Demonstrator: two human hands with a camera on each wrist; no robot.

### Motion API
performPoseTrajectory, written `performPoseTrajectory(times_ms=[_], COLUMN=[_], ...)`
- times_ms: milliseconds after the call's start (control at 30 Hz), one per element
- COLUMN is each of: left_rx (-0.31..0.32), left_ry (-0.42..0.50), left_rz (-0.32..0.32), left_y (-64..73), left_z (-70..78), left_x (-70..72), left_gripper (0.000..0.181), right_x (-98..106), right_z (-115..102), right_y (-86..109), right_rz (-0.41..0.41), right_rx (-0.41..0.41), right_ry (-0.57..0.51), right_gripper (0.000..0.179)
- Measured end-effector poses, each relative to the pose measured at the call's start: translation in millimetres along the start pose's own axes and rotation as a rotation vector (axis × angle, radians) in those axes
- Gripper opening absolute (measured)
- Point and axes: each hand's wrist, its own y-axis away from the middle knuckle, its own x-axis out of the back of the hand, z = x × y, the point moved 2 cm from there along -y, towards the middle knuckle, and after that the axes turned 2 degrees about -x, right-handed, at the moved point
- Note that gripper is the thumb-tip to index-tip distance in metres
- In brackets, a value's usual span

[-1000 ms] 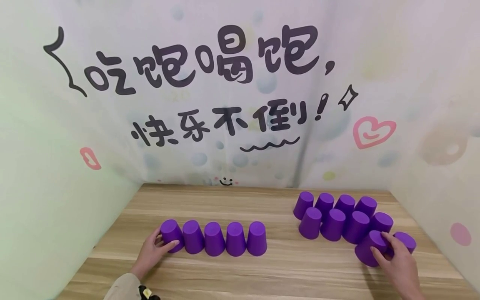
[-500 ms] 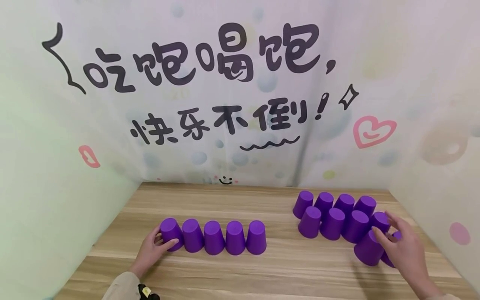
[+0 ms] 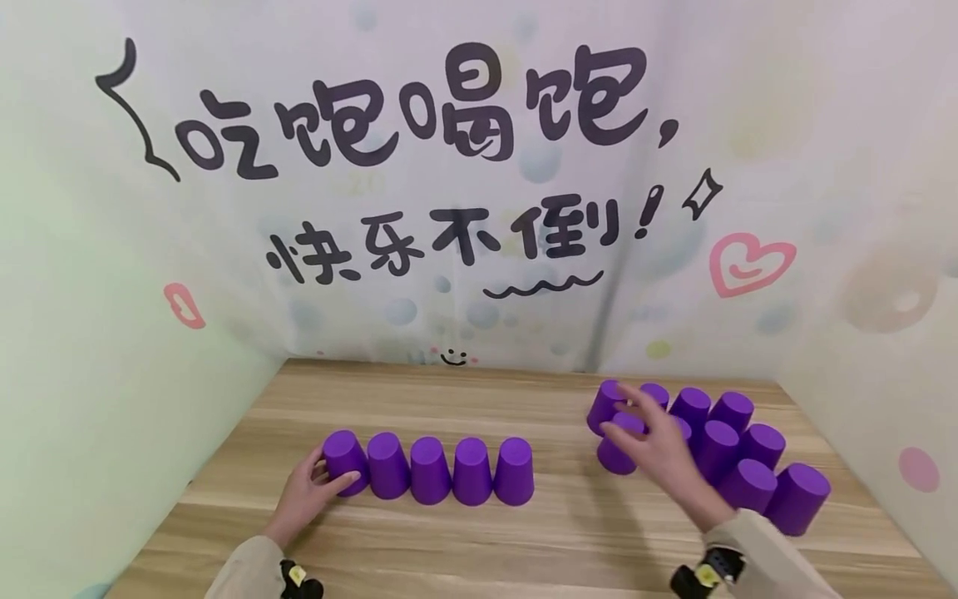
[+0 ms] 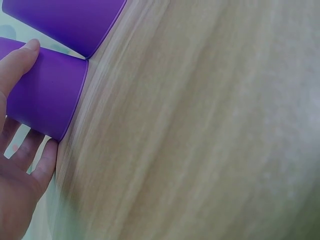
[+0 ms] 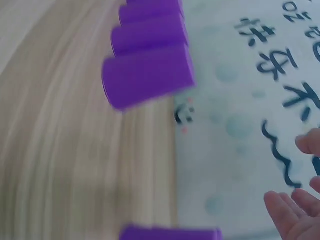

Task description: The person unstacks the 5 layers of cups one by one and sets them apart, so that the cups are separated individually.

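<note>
A row of several purple cups point(image 3: 429, 472) stands upside down at the middle left of the table. At the row's left end, my left hand point(image 3: 305, 495) holds the leftmost cup point(image 3: 346, 457) between thumb and fingers; in the left wrist view that cup point(image 4: 52, 90) stays on the tabletop. My right hand point(image 3: 666, 447) hovers over a second group of upturned purple cups, fingers apart and nothing held. Its fingertips are near the front-left cup point(image 3: 618, 453) and the back-left cup point(image 3: 603, 409). The hand partly hides some cups behind it.
The wood-grain table point(image 3: 479, 553) meets a printed cloth backdrop point(image 3: 449, 324) with black lettering. Pale walls close in both sides. Toward the right edge, two cups of the group, including the nearest one point(image 3: 801, 497), stand closest to the front.
My right hand has left the front-right cups and moved leftward to above the group's left end. The left hand keeps its hold on the row's leftmost cup.
</note>
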Motion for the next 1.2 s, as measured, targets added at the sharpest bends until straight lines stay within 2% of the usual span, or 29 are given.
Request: performPoseTrajectory(times_ms=[133, 233, 333, 467, 700, 867, 967, 1033, 1133, 1200], left_rx=[-0.028, -0.026, -0.012, 0.012, 0.022, 0.008, -0.006, -0.011, -0.009, -0.005], left_ry=[0.007, 0.020, 0.030, 0.039, 0.038, 0.028, 0.035, 0.038, 0.039, 0.028], left_rz=[0.015, 0.012, 0.006, -0.004, -0.005, 0.004, 0.007, 0.009, 0.006, 0.006], left_y=[-1.1, -1.6, -2.0, -1.7, -3.0, -3.1, -3.0, -3.0, -3.5, -4.6], left_z=[0.4, -1.3, -1.4, -0.7, -2.7, -4.1, -4.7, -5.5, -7.3, -8.4], left_x=[-0.1, -1.2, -3.8, -5.8, -2.4, -0.6, -0.8, -1.3, -1.6, -0.9], left_gripper=[0.065, 0.065, 0.065, 0.066, 0.069, 0.067, 0.065, 0.065, 0.066, 0.067], right_x=[-52, -84, -105, -114, -105, -89, -71, -56, -28, -8], right_z=[3, 7, 9, 8, 7, 9, 9, 10, 16, 21], right_y=[-0.5, 2.5, 4.7, 6.5, 9.7, 10.4, 11.0, 12.4, 17.3, 22.0], right_rz=[-0.201, -0.328, -0.384, -0.382, -0.376, -0.336, -0.276, -0.231, -0.160, -0.117], right_rx=[-0.041, -0.059, -0.024, 0.029, -0.030, -0.052, -0.034, 0.010, 0.073, 0.084], right_ry=[-0.147, -0.149, -0.128, -0.130, -0.156, -0.138, -0.129, -0.115, -0.057, 0.002], right_gripper=[0.056, 0.060, 0.057, 0.045, 0.041, 0.042, 0.043, 0.042, 0.042, 0.042])
